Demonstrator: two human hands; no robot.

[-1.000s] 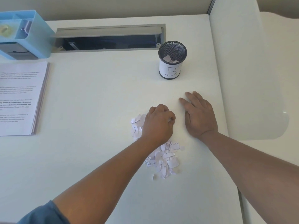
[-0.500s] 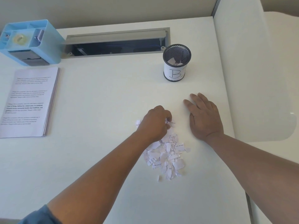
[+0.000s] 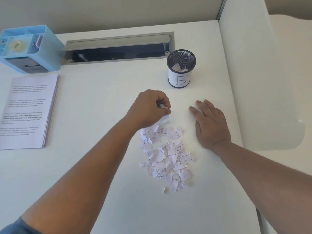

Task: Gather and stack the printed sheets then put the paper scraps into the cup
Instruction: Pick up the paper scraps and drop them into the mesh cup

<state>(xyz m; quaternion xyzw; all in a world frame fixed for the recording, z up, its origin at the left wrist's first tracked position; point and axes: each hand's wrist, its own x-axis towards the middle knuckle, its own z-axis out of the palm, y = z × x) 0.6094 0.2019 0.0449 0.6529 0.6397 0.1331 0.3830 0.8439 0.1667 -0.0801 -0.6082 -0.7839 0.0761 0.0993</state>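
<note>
A person's left hand, lifted off the pile since half a second ago, pinches a few paper scraps in curled fingers above the white tabletop and now sits between the pile and the cup. The right hand remains flat on the tabletop, fingers straight and holding nothing, just beside the heap. Most of the scraps still lie loose in front of the person, near the cup but apart from it. The black mesh cup, labelled "B", already holds some pieces. The printed sheets lie in one squared stack at the left, below a blue desk organiser, so gathering looks finished. The lift suggests another pinch is bound for the cup; many such trips appear to remain.
</note>
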